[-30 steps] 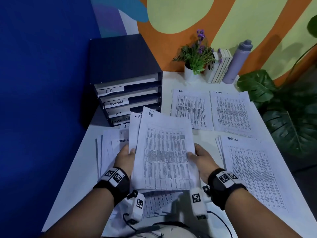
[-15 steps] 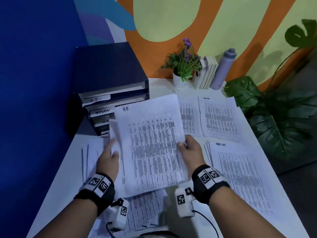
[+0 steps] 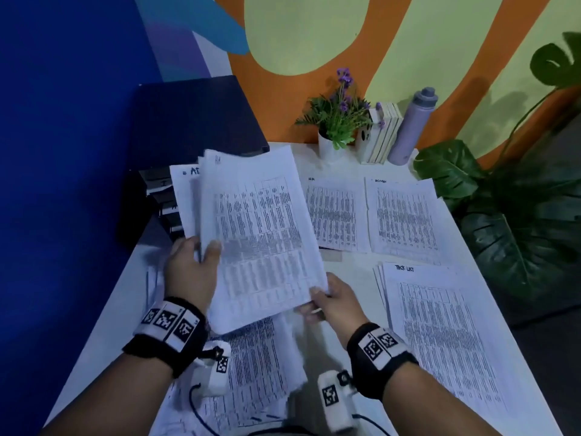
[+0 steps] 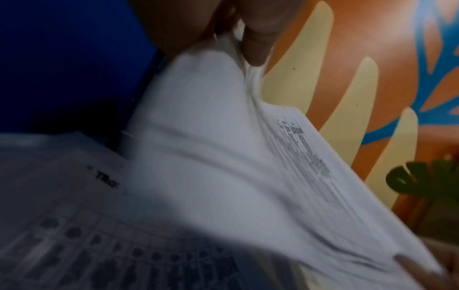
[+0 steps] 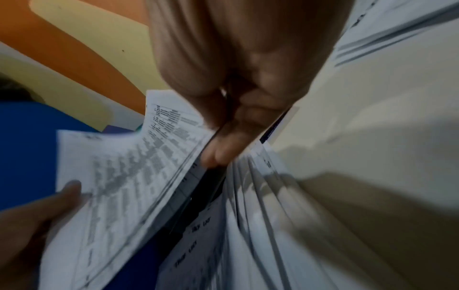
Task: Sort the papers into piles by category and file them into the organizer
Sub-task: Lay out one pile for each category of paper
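Observation:
I hold a sheaf of printed table sheets (image 3: pixel 261 234) up over the desk, tilted left. My left hand (image 3: pixel 204 250) grips its left edge, thumb on the front sheet. At the lower right corner, my right hand (image 3: pixel 317 297) pinches the front sheet. In the right wrist view my fingers (image 5: pixel 223 153) lie under that sheet (image 5: pixel 124 186). The left wrist view shows the sheaf (image 4: pixel 223 157) blurred. The dark organizer (image 3: pixel 188 121) stands at the back left, its labelled trays mostly hidden behind the sheaf. Sorted piles lie on the white table (image 3: pixel 349 269): HR (image 3: pixel 336 212), ADMIN (image 3: pixel 402 215), TASK LIST (image 3: pixel 440 335).
Loose unsorted sheets (image 3: pixel 257 366) lie under my wrists at the near edge. A potted purple flower (image 3: pixel 336 121), upright books (image 3: pixel 383 133) and a grey bottle (image 3: pixel 412 127) line the back wall. A large leafy plant (image 3: pixel 518 221) stands past the table's right edge.
The sheaf has risen and swung left in front of the organizer trays. My left hand moved up to clamp its left edge; my right hand slid down to the lower right corner.

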`<state>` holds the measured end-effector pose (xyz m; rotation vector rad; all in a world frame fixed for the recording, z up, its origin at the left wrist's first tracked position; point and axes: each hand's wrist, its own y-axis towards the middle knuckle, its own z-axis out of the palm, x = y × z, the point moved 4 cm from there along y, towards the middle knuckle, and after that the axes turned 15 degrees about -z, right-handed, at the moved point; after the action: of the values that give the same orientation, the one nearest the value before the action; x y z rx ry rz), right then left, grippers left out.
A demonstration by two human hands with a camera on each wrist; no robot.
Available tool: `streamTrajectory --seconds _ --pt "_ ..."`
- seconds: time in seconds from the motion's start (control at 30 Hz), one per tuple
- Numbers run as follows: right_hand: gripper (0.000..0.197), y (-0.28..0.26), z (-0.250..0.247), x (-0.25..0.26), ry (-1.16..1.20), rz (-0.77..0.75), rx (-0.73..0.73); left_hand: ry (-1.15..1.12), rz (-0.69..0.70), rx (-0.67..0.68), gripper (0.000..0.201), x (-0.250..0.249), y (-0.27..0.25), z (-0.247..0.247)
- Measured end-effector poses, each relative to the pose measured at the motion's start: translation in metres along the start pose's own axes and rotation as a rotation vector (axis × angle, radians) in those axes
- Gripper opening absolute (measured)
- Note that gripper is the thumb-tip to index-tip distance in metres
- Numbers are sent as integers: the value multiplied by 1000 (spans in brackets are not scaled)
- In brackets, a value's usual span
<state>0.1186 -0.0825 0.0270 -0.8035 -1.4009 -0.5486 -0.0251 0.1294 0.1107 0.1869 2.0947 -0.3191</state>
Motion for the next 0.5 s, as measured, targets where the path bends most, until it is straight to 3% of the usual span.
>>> streamTrajectory --seconds 0.1,0.17,0.23,0.33,0.5 --pt "19 21 -36 -3 117 6 -330 74 73 2 20 3 -5 -3" --pt "48 36 -65 -12 255 71 -536 78 64 9 25 8 -8 -7" --pt "42 50 -84 -16 302 119 -635 96 56 3 27 14 -10 -13" --pt "38 80 -104 -29 309 180 -728 166 111 -23 31 20 -13 -20" --pt "13 120 -108 -37 168 234 -531 132 151 -21 34 15 -23 -31"
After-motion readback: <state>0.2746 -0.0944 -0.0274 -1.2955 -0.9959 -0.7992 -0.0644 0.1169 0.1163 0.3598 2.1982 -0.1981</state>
